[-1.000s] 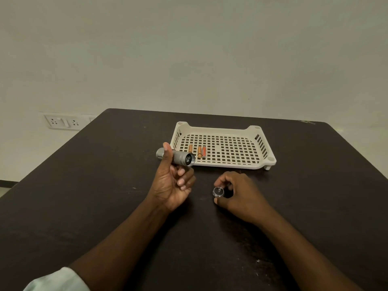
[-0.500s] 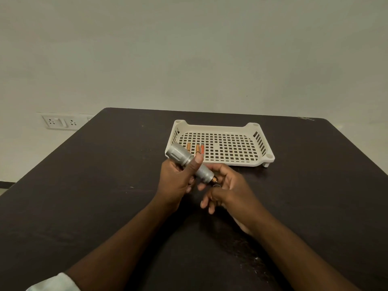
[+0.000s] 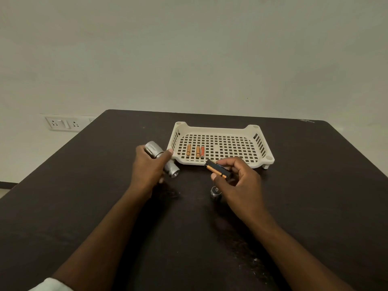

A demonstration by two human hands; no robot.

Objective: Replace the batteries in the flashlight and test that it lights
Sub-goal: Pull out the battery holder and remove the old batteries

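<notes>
My left hand [image 3: 149, 169] grips a silver flashlight body [image 3: 172, 169] tilted above the dark table, its open rear end pointing down to the right. My right hand [image 3: 239, 181] pinches a black battery holder [image 3: 217, 169] with orange batteries in it, held clear of the flashlight in front of the tray. The flashlight's silver end cap [image 3: 215, 191] lies on the table just below my right hand. Three orange batteries [image 3: 198, 151] lie side by side in the left half of a white perforated tray [image 3: 259, 141].
The dark table [image 3: 315, 206] ends at a far edge just behind the tray. A wall socket plate [image 3: 60, 123] sits on the wall beyond the table's left corner. My white sleeve cuff [image 3: 49, 285] shows at the bottom left.
My right hand set the end cap on the table, reached to the flashlight's open end and drew out the battery holder. My hands have now moved apart.
</notes>
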